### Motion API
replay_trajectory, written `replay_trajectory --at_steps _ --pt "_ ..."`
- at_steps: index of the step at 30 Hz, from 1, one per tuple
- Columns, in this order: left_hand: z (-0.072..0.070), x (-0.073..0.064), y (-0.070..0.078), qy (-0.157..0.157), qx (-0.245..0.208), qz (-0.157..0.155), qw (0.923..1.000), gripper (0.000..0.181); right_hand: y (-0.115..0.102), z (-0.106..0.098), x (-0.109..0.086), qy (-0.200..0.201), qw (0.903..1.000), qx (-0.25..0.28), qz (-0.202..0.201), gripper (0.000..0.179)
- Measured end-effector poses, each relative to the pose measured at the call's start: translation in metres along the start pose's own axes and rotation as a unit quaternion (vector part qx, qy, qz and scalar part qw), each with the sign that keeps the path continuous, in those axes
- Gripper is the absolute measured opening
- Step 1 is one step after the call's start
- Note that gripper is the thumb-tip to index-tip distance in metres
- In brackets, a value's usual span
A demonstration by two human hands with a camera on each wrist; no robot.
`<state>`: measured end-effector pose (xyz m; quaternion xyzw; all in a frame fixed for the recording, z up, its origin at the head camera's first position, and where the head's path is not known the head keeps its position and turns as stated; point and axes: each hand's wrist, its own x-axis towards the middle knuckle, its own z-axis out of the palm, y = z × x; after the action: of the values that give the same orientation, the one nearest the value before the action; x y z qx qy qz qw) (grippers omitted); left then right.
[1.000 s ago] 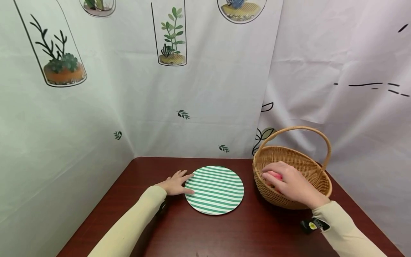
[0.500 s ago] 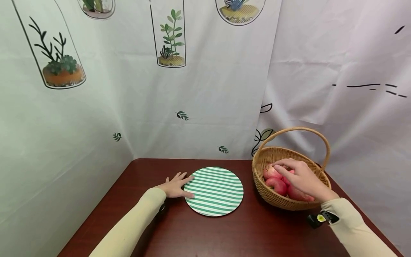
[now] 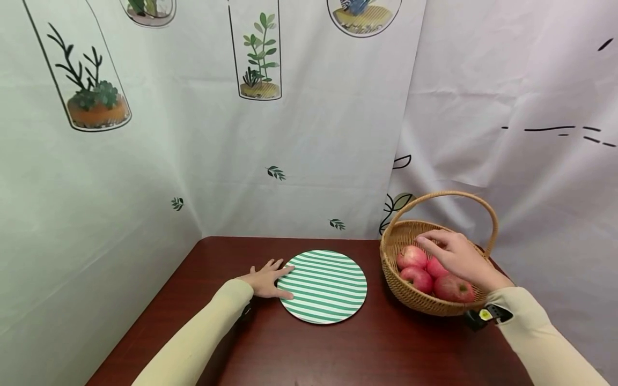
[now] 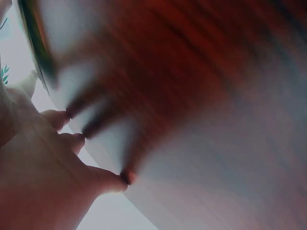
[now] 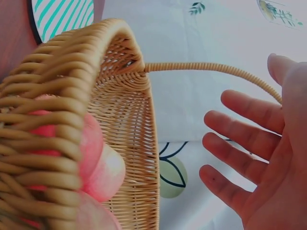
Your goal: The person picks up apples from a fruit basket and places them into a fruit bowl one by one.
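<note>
My left hand (image 3: 265,280) rests on the table with fingers spread, its thumb and index finger at the left edge of a round, flat, green-and-white striped mat (image 3: 323,289). In the left wrist view, fingertips (image 4: 125,179) meet the shiny tabletop. My right hand (image 3: 458,254) hovers over a wicker basket (image 3: 407,295), fingers extended and holding nothing. Several red apples lie inside, among them a front-left apple (image 3: 416,279) and a larger front-right apple (image 3: 454,288). The hand partly covers the rear ones. From the right wrist, an apple (image 5: 108,175) shows past the basket rim.
A tall arched handle (image 3: 449,193) rises over the basket, beyond my right hand. The dark red wooden table (image 3: 309,354) ends against a white printed curtain (image 3: 309,139) at the back and sides. The basket stands near the table's right edge.
My right hand has let go of an apple in the basket and risen up and to the right, uncovering the apples. My left hand and the striped mat have stayed put.
</note>
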<state>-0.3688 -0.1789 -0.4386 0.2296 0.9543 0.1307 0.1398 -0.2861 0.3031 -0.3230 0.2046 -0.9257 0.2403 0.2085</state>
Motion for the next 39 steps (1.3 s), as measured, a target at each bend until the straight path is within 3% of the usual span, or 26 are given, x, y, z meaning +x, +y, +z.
replay_trajectory --at_steps 13,30,39 --pt "0.002 -0.003 0.002 -0.009 0.004 -0.006 0.9999 0.089 0.009 -0.006 0.014 -0.026 0.9992 0.018 0.024 0.031" --pt "0.002 0.009 -0.009 -0.001 0.012 -0.011 0.9999 0.097 0.029 -0.003 0.032 -0.064 0.9959 0.047 0.044 0.045" --pt "0.004 0.009 -0.009 -0.005 0.018 -0.006 0.9998 0.098 0.041 0.002 0.033 -0.094 0.9892 0.07 0.088 0.056"
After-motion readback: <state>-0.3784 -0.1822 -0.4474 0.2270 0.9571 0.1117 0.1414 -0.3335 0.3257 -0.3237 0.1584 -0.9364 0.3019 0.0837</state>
